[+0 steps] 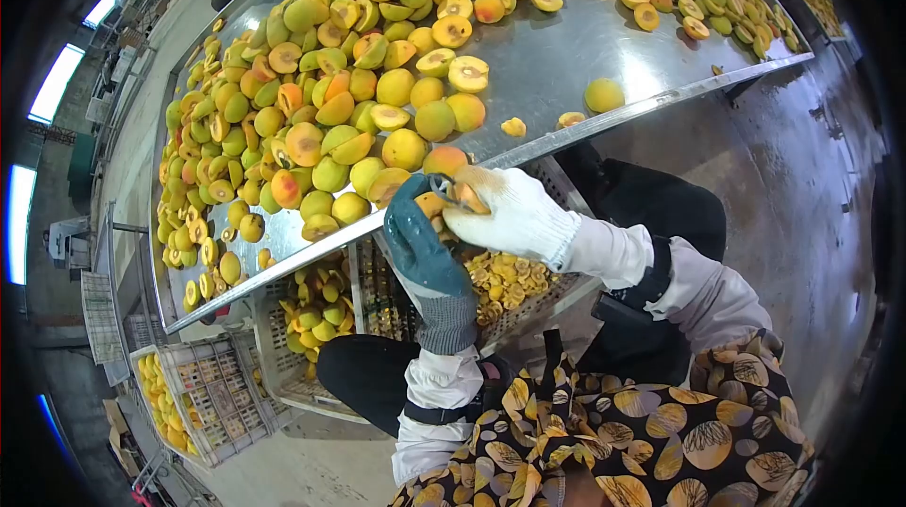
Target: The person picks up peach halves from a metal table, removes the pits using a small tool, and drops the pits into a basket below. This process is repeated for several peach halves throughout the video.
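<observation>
Your left hand (427,245), in the dark teal glove, has its fingers curled shut around a fruit (431,204), pinching it at the near edge of the table (557,54). Only a sliver of orange flesh shows between the fingers, so you cannot tell which way the fruit points or how its long axis lies. Your right hand (507,213), in the white glove, sits just right of it, touching the left hand, with its fingers closed on a small tool (444,186) whose dark metal tip reaches left onto the fruit. The tool's axis runs roughly right to left, tip toward the left hand.

Both hands hang over a crate (552,295) holding cut fruit slices (505,279), directly below and near you. To the left of that, another crate (283,356) holds whole fruit, and a third crate (212,398) stands further left and lower.

Beyond your hands, the steel table slopes away, piled with whole fruit and halves (321,92), cut faces mostly up. A lone fruit (604,94) lies apart on the bare metal to the right, near the rim.
</observation>
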The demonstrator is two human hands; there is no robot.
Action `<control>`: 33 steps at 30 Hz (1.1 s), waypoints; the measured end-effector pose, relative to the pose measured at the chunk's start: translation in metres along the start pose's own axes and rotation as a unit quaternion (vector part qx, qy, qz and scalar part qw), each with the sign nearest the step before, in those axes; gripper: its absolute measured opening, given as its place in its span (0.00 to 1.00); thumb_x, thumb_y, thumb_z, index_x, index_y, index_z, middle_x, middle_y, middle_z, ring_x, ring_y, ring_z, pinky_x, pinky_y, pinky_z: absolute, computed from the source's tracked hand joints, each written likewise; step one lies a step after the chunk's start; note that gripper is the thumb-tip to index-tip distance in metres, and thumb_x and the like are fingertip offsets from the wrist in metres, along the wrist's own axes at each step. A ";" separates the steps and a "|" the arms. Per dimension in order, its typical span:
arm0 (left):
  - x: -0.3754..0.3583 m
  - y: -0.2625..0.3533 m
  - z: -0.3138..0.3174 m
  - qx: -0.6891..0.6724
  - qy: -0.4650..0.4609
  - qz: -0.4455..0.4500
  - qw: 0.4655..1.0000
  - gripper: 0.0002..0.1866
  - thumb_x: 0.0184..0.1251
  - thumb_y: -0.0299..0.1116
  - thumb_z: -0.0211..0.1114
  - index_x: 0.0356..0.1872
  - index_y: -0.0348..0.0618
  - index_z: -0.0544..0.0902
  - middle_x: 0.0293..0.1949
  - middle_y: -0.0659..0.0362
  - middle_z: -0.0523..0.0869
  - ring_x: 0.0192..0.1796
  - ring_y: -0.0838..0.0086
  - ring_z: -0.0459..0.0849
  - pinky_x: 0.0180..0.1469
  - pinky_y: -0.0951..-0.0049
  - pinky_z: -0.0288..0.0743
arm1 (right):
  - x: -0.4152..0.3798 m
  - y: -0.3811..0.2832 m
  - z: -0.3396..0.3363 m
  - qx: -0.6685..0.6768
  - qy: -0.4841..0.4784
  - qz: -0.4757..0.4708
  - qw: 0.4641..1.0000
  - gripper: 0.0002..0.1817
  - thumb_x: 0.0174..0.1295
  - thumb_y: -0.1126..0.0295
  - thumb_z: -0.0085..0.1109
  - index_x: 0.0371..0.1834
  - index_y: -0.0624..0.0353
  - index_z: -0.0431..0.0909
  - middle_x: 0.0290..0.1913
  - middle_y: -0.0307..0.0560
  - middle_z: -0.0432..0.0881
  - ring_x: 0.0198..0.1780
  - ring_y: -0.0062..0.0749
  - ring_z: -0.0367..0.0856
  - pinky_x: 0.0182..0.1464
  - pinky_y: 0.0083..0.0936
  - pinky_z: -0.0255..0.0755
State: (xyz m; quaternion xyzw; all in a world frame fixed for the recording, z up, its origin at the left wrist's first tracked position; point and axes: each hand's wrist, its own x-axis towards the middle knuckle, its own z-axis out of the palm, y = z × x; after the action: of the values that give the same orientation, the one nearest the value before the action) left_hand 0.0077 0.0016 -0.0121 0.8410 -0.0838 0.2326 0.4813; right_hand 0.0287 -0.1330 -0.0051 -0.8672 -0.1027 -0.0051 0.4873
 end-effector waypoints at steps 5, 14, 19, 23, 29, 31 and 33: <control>0.007 -0.043 -0.003 -0.133 0.026 -0.038 0.990 0.22 0.67 0.24 0.65 0.61 0.37 0.74 0.57 0.52 0.80 0.58 0.62 0.80 0.61 0.61 0.74 | -0.011 -0.014 -0.013 -0.060 -0.098 0.003 0.993 0.22 0.65 0.45 0.57 0.43 0.54 0.79 0.34 0.56 0.86 0.38 0.56 0.86 0.41 0.45 0.80; 0.002 -0.033 -0.002 0.028 0.023 0.047 0.998 0.15 0.68 0.32 0.65 0.53 0.39 0.80 0.52 0.52 0.82 0.56 0.58 0.80 0.60 0.59 0.74 | -0.017 -0.018 0.004 -0.111 -0.033 -0.033 0.993 0.30 0.71 0.40 0.49 0.35 0.61 0.78 0.23 0.59 0.82 0.28 0.55 0.85 0.29 0.45 0.78; 0.006 -0.006 -0.003 0.076 0.053 0.052 0.994 0.16 0.79 0.36 0.55 0.57 0.35 0.76 0.51 0.52 0.82 0.50 0.64 0.83 0.56 0.66 0.76 | -0.014 -0.023 0.006 -0.085 -0.031 -0.008 0.996 0.31 0.72 0.40 0.48 0.36 0.62 0.79 0.24 0.59 0.83 0.29 0.56 0.85 0.30 0.45 0.78; 0.004 0.010 -0.005 -0.144 0.058 -0.104 0.982 0.13 0.70 0.30 0.65 0.51 0.35 0.78 0.51 0.51 0.82 0.51 0.61 0.83 0.56 0.65 0.76 | -0.014 -0.026 0.002 -0.063 -0.068 0.005 0.996 0.31 0.72 0.41 0.47 0.37 0.64 0.79 0.26 0.63 0.83 0.31 0.58 0.85 0.32 0.47 0.79; -0.002 0.011 -0.006 -0.186 0.070 -0.124 0.972 0.19 0.84 0.41 0.48 0.55 0.35 0.77 0.51 0.51 0.82 0.48 0.67 0.83 0.54 0.69 0.77 | -0.006 -0.033 -0.017 0.294 -0.309 0.207 0.880 0.33 0.73 0.40 0.44 0.31 0.63 0.77 0.17 0.50 0.77 0.17 0.36 0.79 0.21 0.31 0.72; -0.003 0.008 -0.004 -0.190 0.069 -0.109 0.973 0.22 0.85 0.45 0.43 0.56 0.35 0.76 0.52 0.51 0.82 0.48 0.67 0.83 0.54 0.69 0.77 | -0.008 -0.026 -0.012 0.358 -0.316 0.224 0.850 0.34 0.73 0.39 0.43 0.26 0.60 0.76 0.14 0.40 0.71 0.12 0.26 0.70 0.14 0.24 0.64; -0.005 -0.002 -0.003 -0.178 0.048 -0.102 0.977 0.24 0.86 0.47 0.41 0.57 0.35 0.76 0.52 0.52 0.82 0.48 0.68 0.83 0.54 0.68 0.78 | -0.010 -0.031 -0.017 0.333 -0.317 0.233 0.857 0.34 0.74 0.40 0.43 0.24 0.60 0.75 0.13 0.41 0.71 0.10 0.26 0.69 0.13 0.24 0.62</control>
State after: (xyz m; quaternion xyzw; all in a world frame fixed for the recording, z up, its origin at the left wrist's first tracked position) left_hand 0.0034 0.0053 -0.0147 0.7337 -0.0142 0.2032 0.6482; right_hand 0.0152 -0.1338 0.0291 -0.6068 -0.0423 0.4180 0.6747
